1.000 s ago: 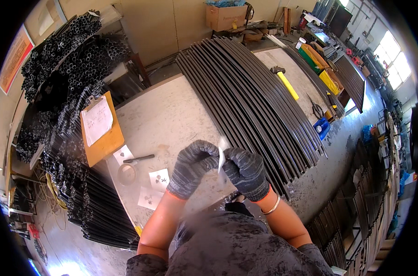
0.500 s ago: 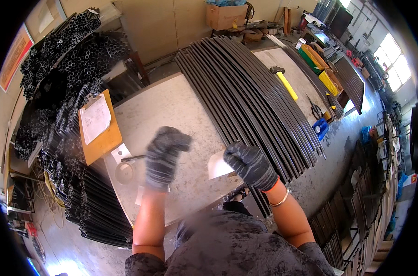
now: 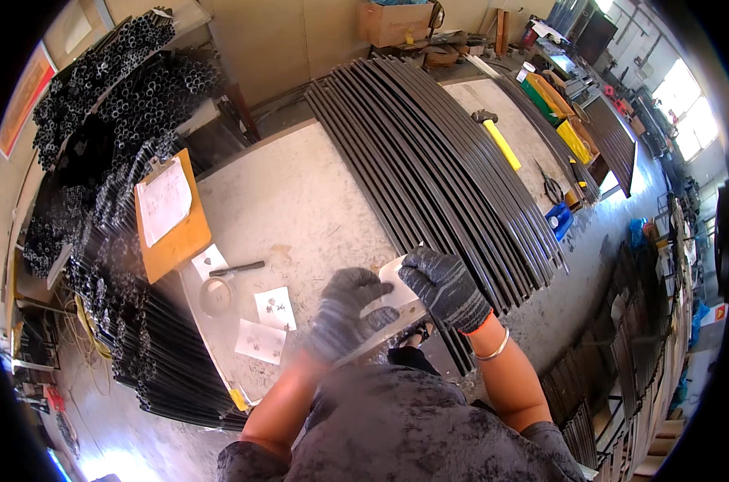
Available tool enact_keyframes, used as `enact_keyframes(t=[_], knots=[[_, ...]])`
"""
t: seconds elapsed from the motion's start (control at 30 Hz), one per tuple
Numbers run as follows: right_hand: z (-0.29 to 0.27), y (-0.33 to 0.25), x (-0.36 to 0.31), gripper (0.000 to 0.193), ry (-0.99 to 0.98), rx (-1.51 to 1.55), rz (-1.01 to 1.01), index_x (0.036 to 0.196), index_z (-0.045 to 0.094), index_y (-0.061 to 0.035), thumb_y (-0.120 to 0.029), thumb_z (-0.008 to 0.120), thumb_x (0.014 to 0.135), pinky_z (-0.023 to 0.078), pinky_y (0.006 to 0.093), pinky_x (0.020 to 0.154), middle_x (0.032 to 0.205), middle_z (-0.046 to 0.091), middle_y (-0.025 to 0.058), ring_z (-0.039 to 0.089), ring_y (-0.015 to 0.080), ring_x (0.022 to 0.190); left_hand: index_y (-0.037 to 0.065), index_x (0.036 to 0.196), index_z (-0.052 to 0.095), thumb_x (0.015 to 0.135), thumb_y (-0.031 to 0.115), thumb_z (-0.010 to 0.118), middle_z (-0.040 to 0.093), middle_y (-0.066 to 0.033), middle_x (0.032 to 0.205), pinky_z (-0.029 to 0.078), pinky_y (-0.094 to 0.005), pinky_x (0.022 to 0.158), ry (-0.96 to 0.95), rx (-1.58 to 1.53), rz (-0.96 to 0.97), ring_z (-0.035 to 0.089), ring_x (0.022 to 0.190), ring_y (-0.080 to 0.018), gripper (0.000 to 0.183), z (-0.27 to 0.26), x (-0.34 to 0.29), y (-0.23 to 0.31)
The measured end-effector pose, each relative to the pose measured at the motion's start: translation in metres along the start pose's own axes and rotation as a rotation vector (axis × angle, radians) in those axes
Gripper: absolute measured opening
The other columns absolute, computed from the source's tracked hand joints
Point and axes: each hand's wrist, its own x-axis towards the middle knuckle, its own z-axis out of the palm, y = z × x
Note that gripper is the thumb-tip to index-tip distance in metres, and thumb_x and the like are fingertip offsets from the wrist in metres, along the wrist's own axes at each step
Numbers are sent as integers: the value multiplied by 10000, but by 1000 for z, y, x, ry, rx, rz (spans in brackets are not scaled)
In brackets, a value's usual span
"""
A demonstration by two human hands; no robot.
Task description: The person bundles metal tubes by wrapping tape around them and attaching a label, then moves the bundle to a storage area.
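Note:
A piece of white paper (image 3: 390, 281) is pinched at its right side in my gloved right hand (image 3: 450, 291), close to the table's near edge. My gloved left hand (image 3: 344, 312), slightly blurred, is at the paper's left side with thumb and fingers apart. Whether it touches the paper I cannot tell. To its left, two small printed paper slips (image 3: 275, 308) (image 3: 260, 341) lie on the pale tabletop (image 3: 292, 189). Beyond them are a dark pen (image 3: 238, 268), a roll of clear tape (image 3: 216, 296) and another slip (image 3: 209, 262).
Long dark metal tubes (image 3: 437, 173) lie across the table to the right. Past them are a yellow-handled hammer (image 3: 499, 140) and scissors (image 3: 552, 189). A clipboard (image 3: 174, 229) rests at the left, beside stacked tubes (image 3: 132, 104). A cardboard box (image 3: 394, 24) stands at the back.
My left hand has come down and right, from above the tabletop to the paper, and its fingers have spread. Two slips it hid now show. My right hand still holds the paper.

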Motion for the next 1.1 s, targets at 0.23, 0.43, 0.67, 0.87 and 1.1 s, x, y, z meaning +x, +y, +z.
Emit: enact_keyframes(t=[0.23, 0.43, 0.67, 0.87, 1.1], knots=[[9, -14, 0, 201, -117, 30, 42, 993, 647, -4, -136, 627, 842, 513, 386, 759, 916, 657, 187, 634, 340, 845, -14, 1193, 581, 880, 329, 629, 621, -108, 1135, 387, -343, 978, 126, -1053, -277, 543, 1071, -207, 467, 26, 22, -4], [7, -16, 0, 406, -250, 389, 145, 1202, 540, -14, -184, 652, 851, 452, 381, 914, 1111, 596, 211, 590, 316, 1022, -19, 1060, 620, 955, 168, 520, 673, -91, 973, 492, -288, 830, 241, -768, -314, 622, 889, -163, 237, 29, 30, -9], [-4, -11, -4, 597, -372, 298, 100, 1285, 442, -5, -132, 722, 774, 490, 365, 829, 1138, 566, 207, 588, 317, 991, 17, 1012, 606, 941, 158, 547, 657, -77, 881, 525, -286, 714, 285, -904, -341, 629, 782, -158, 169, 26, 33, -3], [5, -6, -8, 314, -250, -106, 46, 1094, 574, -13, -88, 644, 797, 505, 384, 759, 955, 640, 180, 626, 349, 851, 45, 905, 593, 918, 130, 570, 606, -51, 774, 519, -306, 698, 312, -1049, -460, 599, 719, -183, 89, 21, 37, -7], [17, 9, -15, 153, -173, -157, 21, 946, 632, -15, -88, 622, 812, 506, 381, 663, 835, 657, 169, 637, 328, 727, 54, 950, 609, 899, 196, 588, 662, -108, 877, 473, -465, 879, 465, -1656, -400, 620, 868, -299, 152, -6, 47, -92]])
